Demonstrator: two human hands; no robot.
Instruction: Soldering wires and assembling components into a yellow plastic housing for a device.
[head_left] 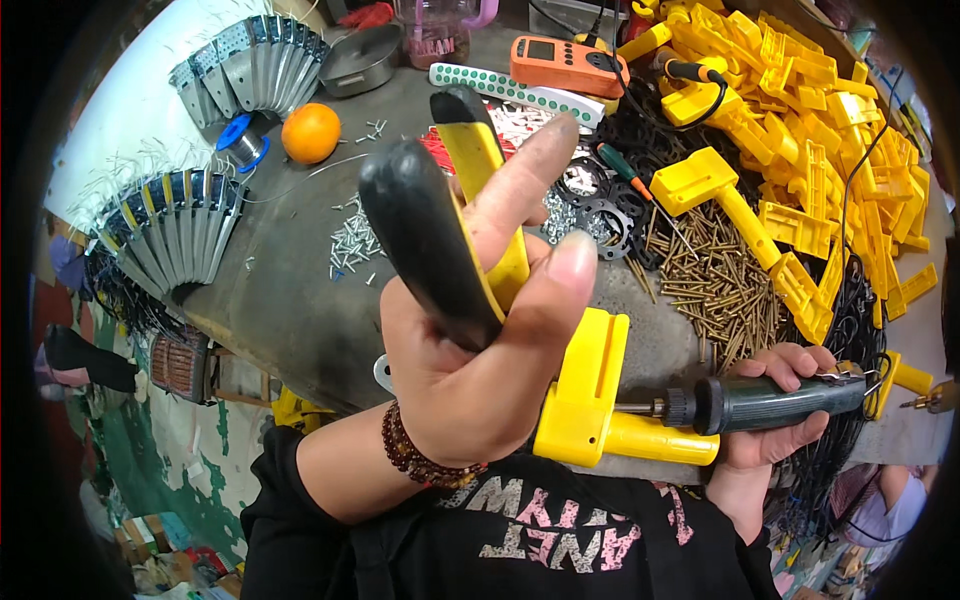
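Note:
My left hand [480, 350] is raised close in the middle of the view, closed around a hand tool with two black-and-yellow handles [415, 225], plier-like. Its index finger points up between the grips, and the tool's head is hidden. Below and right of that hand is a yellow plastic housing [585, 390] with a round tube-like part. Lower right, my right hand [775, 410] wraps around a dark electric screwdriver [775, 400] lying level. The screwdriver's bit points left at the housing; whether it touches a screw there, I cannot tell.
Yellow plastic parts [790, 130] are heaped at the right, beside a pile of brass-coloured screws [725, 285]. Farther back lie an orange meter [565, 70], a green-handled screwdriver [630, 170] and an orange [310, 133]. Fanned metal pieces [170, 230] and small silver screws [355, 240] are at the left.

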